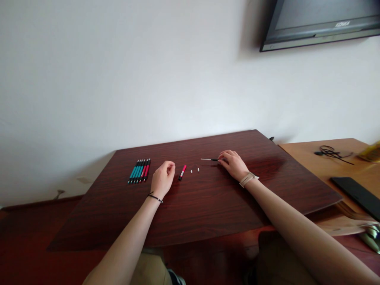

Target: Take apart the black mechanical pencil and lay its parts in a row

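My left hand [163,177] hovers over the table between a row of pens and a short red-and-black pen barrel [182,173]. Its fingers are curled with thumb and forefinger together; nothing can be made out in them. My right hand [233,163] pinches the black end of a thin pen part [214,160] whose white tip points left. Two small white pieces, one [191,171] beside the other [198,170], lie between the barrel and my right hand. The row at the left holds several teal pens [136,171] and red pens [147,170], side by side.
The dark wooden table [204,209] stands against a white wall. On a lighter table [320,150] at the right are a black cable [331,152], a black flat device [358,196] and a yellow object [371,152]. A television [323,23] hangs at the upper right.
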### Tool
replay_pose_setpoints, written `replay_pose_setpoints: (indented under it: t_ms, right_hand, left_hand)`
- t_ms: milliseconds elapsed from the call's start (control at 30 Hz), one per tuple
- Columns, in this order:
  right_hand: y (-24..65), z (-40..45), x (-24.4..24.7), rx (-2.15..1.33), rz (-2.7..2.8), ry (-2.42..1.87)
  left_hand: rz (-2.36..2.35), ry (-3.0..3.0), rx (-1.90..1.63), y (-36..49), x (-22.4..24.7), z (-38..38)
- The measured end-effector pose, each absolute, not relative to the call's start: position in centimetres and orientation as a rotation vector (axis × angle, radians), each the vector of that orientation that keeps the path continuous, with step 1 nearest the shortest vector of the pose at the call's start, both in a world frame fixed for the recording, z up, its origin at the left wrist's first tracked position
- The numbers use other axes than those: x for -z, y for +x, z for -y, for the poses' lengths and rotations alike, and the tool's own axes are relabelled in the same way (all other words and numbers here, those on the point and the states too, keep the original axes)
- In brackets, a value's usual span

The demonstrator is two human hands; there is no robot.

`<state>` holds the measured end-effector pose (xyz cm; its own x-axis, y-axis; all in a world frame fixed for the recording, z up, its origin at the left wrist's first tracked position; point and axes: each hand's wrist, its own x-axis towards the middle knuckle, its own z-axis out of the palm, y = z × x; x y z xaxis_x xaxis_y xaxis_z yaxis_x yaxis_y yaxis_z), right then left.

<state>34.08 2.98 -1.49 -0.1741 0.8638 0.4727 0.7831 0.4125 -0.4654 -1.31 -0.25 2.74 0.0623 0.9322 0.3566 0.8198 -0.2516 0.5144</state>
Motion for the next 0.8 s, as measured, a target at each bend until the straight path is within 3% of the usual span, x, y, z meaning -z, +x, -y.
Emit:
replay_pose_setpoints:
  t_ms: [233, 400, 800]
  right_hand:
    - [31.3, -0.4, -1.0, -0.133, 1.951, -1.074]
    - [30.1, 0.6, -0.9, -0.123, 2.008, -1.009]
    - [30.3, 0.7, -1.1, -0.126, 2.031, -0.964]
  left_hand:
    - [-1.419, 2.428, -1.215, 0.8, -2.0, 1.2]
    - [-1.225, 2.516, -1.207, 1.4, -1.6, 1.5]
    - [-1.196, 2.542, -1.241, 1.7, -2.0, 1.8]
